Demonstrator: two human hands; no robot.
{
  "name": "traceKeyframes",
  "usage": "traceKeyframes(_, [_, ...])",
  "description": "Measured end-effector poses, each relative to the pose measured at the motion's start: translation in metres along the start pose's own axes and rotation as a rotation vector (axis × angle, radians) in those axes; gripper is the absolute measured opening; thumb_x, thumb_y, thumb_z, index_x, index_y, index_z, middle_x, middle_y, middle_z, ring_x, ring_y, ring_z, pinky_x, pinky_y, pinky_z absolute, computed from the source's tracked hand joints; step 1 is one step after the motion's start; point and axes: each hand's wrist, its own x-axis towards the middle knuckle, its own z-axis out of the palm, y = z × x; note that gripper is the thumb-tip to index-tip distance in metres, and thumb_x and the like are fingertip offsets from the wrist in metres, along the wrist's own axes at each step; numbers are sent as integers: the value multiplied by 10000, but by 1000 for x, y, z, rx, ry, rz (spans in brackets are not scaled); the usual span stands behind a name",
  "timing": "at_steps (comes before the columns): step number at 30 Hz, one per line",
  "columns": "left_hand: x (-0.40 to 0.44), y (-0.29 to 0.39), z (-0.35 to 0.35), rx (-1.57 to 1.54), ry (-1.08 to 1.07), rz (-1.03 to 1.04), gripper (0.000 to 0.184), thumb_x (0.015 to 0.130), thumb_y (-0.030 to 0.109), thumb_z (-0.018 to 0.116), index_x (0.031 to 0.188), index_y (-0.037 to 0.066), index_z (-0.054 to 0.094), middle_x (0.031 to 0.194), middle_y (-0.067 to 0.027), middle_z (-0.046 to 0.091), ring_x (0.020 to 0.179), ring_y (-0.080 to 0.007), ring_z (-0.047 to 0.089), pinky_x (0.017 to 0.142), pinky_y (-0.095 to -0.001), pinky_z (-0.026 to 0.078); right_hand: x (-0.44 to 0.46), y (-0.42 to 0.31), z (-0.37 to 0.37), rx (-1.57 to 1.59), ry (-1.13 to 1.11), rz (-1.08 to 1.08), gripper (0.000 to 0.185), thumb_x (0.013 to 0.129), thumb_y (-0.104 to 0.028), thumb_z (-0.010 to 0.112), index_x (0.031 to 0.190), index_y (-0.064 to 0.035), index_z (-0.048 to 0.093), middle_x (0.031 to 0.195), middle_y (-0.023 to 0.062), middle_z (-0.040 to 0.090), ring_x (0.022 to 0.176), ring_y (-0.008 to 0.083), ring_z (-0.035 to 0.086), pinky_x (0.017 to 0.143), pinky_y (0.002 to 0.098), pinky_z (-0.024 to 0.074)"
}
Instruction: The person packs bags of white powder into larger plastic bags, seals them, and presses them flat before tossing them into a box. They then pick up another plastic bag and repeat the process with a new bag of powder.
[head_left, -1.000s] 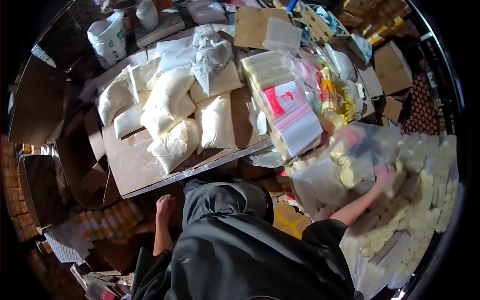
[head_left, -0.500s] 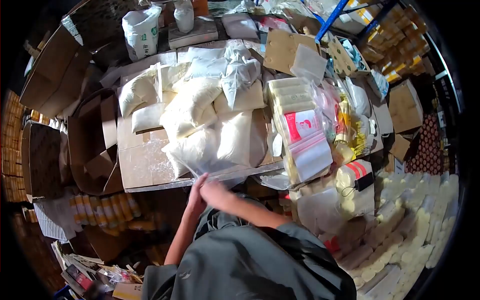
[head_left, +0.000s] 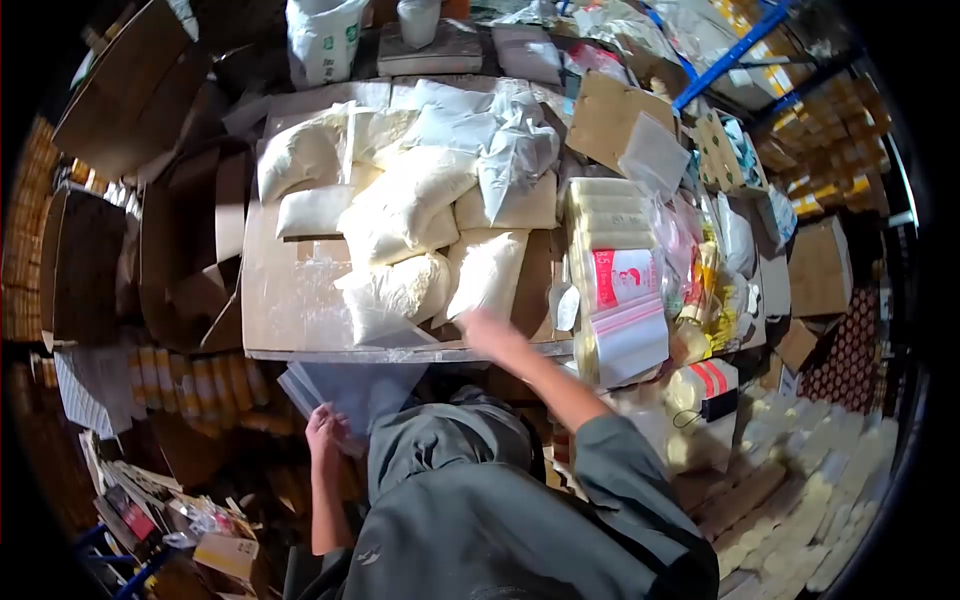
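My left hand (head_left: 326, 430) is closed on a clear plastic bag (head_left: 375, 395), which hangs below the table's front edge, left of my knees. Over that edge, my right hand (head_left: 487, 335) is smeared by motion, so its fingers cannot be made out. It is nearest to the lower end of a filled bag of pale powder (head_left: 490, 275). Just left of that lies another powder bag (head_left: 398, 295), its clear end toward me. Behind them, more powder-filled bags (head_left: 405, 205) are heaped, with a whitish plastic bag (head_left: 515, 150) draped on top.
Cardboard (head_left: 290, 290) covers the tabletop. Packs of flat plastic bags (head_left: 625, 340) are stacked at right, a white scoop (head_left: 567, 308) beside them. An open carton (head_left: 190, 270) stands at left. Several wrapped pale rolls (head_left: 800, 480) are piled at lower right.
My hands were together at the table edge and are now apart. My left hand has moved down and left with the clear bag; my right has moved right and forward. The view has shifted.
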Motion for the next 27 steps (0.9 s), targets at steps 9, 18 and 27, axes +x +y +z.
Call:
traceKeyframes(9, [-151,-79,-156,122,603,-27,194,864,-28,454,842,102,596,648,43,471,498,-64,403,426,-221,319,140,138,-126,-751,372,-166,144,765,-149,612,871,-55,640,977,88,612,1010,264,559,875,399,435])
traceKeyframes(18, [-241,-184,-161,117,735,-211,261,740,-114,456,918,-8,615,768,-29,585,673,-144,577,611,-263,476,207,174,-118,-1163,245,-532,135,761,-156,581,782,-79,689,761,75,610,809,236,589,892,410,428])
traceKeyframes(27, [-201,-146,-121,177,670,-281,231,829,-77,432,983,-5,589,778,-37,609,567,-109,555,469,-239,456,217,205,-119,-1305,187,-566,143,747,-229,595,688,-125,673,680,31,581,697,210,548,546,361,397])
